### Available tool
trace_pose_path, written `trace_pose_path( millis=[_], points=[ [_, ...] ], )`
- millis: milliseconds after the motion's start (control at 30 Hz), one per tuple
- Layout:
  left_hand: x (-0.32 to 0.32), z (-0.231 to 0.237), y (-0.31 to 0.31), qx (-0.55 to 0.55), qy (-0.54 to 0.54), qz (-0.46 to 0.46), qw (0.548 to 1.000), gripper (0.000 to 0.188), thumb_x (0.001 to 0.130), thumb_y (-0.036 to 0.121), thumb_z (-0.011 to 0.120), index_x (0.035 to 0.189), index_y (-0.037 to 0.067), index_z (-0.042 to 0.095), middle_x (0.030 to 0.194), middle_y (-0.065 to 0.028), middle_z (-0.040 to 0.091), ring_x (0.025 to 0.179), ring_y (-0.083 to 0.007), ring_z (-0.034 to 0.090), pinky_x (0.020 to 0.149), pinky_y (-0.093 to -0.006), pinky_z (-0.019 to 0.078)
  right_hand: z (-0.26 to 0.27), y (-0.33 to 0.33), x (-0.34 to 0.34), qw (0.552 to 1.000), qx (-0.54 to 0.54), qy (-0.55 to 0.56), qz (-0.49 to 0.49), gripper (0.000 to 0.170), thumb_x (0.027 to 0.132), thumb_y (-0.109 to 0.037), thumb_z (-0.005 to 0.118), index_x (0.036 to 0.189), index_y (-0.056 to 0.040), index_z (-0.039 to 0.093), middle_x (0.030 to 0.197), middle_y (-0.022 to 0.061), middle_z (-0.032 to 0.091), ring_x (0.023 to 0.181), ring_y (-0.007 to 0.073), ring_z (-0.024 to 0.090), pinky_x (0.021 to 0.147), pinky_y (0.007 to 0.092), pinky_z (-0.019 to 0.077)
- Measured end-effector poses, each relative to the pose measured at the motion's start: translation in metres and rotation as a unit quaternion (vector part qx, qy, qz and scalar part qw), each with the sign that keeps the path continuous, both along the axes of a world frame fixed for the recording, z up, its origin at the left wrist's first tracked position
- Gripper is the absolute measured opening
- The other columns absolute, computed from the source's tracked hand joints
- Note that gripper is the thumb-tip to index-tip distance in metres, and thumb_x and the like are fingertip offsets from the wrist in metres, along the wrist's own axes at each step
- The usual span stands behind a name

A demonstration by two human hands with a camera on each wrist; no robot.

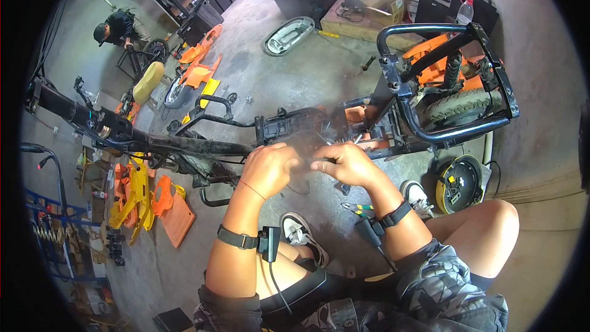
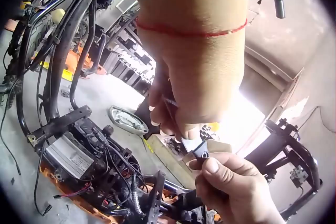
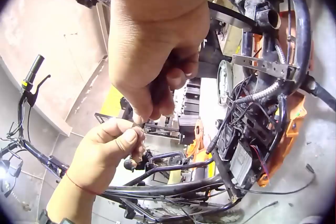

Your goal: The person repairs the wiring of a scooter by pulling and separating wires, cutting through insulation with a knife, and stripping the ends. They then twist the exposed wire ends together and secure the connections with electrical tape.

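Observation:
Both hands meet close together over the middle of a black vehicle frame [image 1: 203, 145]. My right hand [image 1: 347, 164] pinches a small black part [image 2: 201, 150] between thumb and forefinger; a little hole shows in its end. Facing it, my left hand [image 1: 270, 167] has its fingers curled, with thumb and forefinger pinched at the near end of the same part. In the right wrist view the fingertips of the two hands almost touch. Fingers cover most of the part, so its full shape is hidden. Below lie a silver ribbed box [image 2: 68, 158] and dark cables [image 3: 262, 100].
A wheel [image 1: 464, 109] sits under the frame's right end. Pliers [image 1: 359, 209] lie by the right shoe, near a round yellow-rimmed part [image 1: 441, 187]. Orange panels [image 1: 175, 221] and a grey oval shell [image 1: 289, 35] are on the floor. Another person [image 1: 120, 27] bends at the back left.

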State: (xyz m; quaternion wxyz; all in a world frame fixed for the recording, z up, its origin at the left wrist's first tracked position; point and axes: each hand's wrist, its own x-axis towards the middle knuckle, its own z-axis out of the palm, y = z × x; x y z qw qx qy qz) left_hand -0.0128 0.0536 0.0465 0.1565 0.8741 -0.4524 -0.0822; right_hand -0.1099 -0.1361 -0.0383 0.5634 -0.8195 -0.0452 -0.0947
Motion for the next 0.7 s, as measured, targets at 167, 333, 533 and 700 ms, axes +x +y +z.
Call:
trace_pose_path(
  millis=[167,333,533,700],
  points=[
    [-0.001,-0.002,0.0,-0.02,-0.042,-0.017,0.999,0.004,0.084,0.009,0.065,0.085,0.006,0.068,0.084,-0.012,0.065,0.081,-0.0367,0.063,0.073,-0.0461,0.0494,0.004,-0.002,0.0,1.0,0.011,-0.012,-0.005,0.017,0.085,-0.022,0.074,0.093,-0.0068,0.073,0.082,0.0152,0.07,0.077,0.034,0.068,0.069,0.0395,0.0511],
    [-0.002,0.006,-0.002,-0.063,-0.083,-0.039,0.994,0.002,0.082,0.007,0.066,0.083,0.007,0.066,0.081,-0.0108,0.063,0.076,-0.035,0.061,0.073,-0.0435,0.0472,0.006,0.001,0.001,0.995,0.012,-0.085,-0.045,0.018,0.083,-0.019,0.076,0.093,-0.0043,0.071,0.081,0.0156,0.069,0.077,0.0337,0.068,0.068,0.0392,0.0511],
    [-0.005,0.012,-0.004,-0.086,-0.083,-0.042,0.992,0.003,0.079,0.006,0.066,0.082,0.006,0.066,0.079,-0.0107,0.063,0.075,-0.0352,0.06,0.072,-0.044,0.0472,0.015,0.0,-0.001,0.993,0.028,-0.106,-0.045,0.017,0.083,-0.017,0.076,0.091,-0.0028,0.071,0.082,0.015,0.069,0.077,0.0327,0.068,0.068,0.039,0.0512],
    [-0.004,0.011,-0.002,-0.095,-0.087,-0.052,0.99,0.002,0.079,0.005,0.066,0.08,0.005,0.066,0.078,-0.0112,0.063,0.075,-0.0355,0.06,0.073,-0.0441,0.0473,0.02,0.001,-0.002,0.994,0.016,-0.101,-0.035,0.016,0.082,-0.016,0.075,0.091,-0.0034,0.071,0.083,0.0147,0.07,0.078,0.0341,0.067,0.068,0.04,0.0512]
  ],
)
